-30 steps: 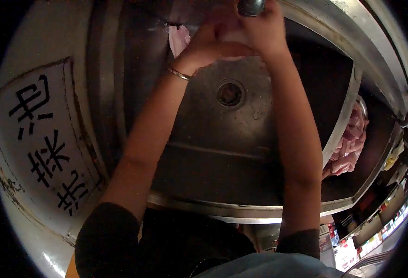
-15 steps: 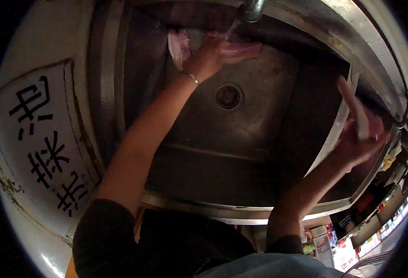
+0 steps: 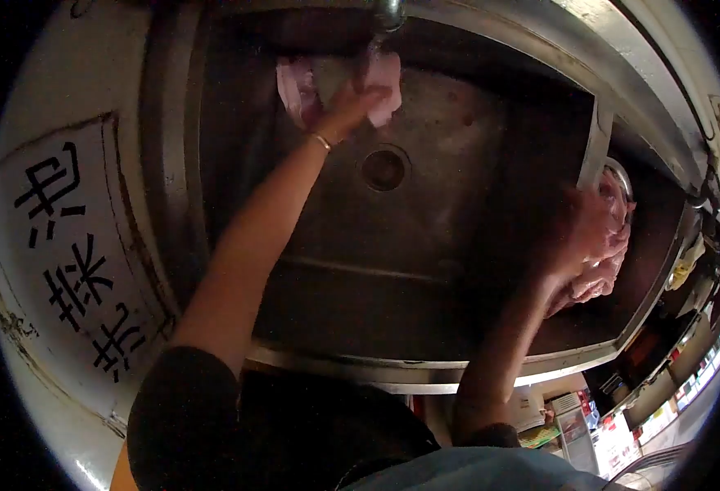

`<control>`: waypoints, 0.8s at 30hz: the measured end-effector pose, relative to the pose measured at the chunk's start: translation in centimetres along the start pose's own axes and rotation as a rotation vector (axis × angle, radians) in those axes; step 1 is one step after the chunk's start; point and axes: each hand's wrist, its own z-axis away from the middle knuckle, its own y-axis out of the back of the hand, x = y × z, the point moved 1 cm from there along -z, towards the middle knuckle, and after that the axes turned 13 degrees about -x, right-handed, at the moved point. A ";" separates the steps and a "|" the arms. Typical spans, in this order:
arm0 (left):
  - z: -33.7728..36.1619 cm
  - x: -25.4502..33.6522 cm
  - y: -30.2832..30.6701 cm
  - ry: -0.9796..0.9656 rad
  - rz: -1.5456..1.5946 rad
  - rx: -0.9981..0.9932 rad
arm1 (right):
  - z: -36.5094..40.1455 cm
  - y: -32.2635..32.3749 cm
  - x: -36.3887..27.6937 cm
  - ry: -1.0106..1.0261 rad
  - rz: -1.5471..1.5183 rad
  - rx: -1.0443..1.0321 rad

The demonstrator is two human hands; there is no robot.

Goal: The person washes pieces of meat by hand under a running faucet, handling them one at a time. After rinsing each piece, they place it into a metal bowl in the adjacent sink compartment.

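Under the faucet (image 3: pixel 388 15), my left hand (image 3: pixel 358 106) grips a pale pink piece of raw meat (image 3: pixel 386 78) in the main sink basin (image 3: pixel 425 204). Water seems to run down onto it. Just left of that hand another piece of raw meat (image 3: pixel 296 88) lies against the basin's back left. Over at the divider (image 3: pixel 595 139), my right hand (image 3: pixel 582 225) is smeared by motion. It is beside a heap of raw meat (image 3: pixel 609 266) in the right basin, and its fingers cannot be made out. A round metal rim (image 3: pixel 620 176) shows behind that heap.
The main basin has a round drain (image 3: pixel 385 168) in its floor. On the left, a white sign (image 3: pixel 65 245) with black characters faces the sink. The sink's front rim (image 3: pixel 409 372) runs close to my body. Boxes and papers (image 3: pixel 573 430) stand at the lower right.
My right hand has moved left from over the right basin to the divider, uncovering the meat heap. The left hand's piece has turned and bunched up under the faucet. The view has shifted slightly.
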 end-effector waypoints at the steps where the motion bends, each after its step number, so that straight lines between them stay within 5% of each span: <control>1: 1.8 2.3 -0.2 -0.081 0.202 0.037 | -0.3 -3.0 0.0 0.243 -0.222 -0.201; 2: 3.1 4.0 -0.2 -0.161 0.404 0.075 | 0.2 -6.0 -2.3 0.026 -0.545 -0.418; 6: 4.9 6.4 -0.3 -0.364 0.387 0.079 | 0.3 -16.6 -6.7 0.170 -0.889 -0.727; 10: 8.2 8.8 0.3 -0.351 0.463 0.050 | -2.0 -17.3 -10.5 0.217 -0.773 -0.836; 12: 8.9 9.5 0.9 -0.271 0.440 0.048 | -1.8 -17.7 -11.7 0.477 -0.806 -0.591; 16: 9.6 10.5 1.5 -0.160 0.297 -0.047 | -1.7 -17.5 -12.9 0.360 -1.092 -0.660; 20: 9.7 11.6 1.9 0.036 0.133 -0.059 | -2.6 -17.6 -13.1 0.303 -0.873 -0.795; 21: 9.3 11.4 1.6 0.035 0.136 -0.069 | -3.0 -18.3 -12.9 0.299 -0.867 -0.788; 23: 8.7 11.0 1.0 -0.273 0.377 0.189 | -3.4 -19.7 -13.0 0.625 -0.733 -0.358; 24: 8.5 11.6 0.4 -0.273 0.380 0.183 | -3.1 -18.8 -13.3 0.623 -0.727 -0.355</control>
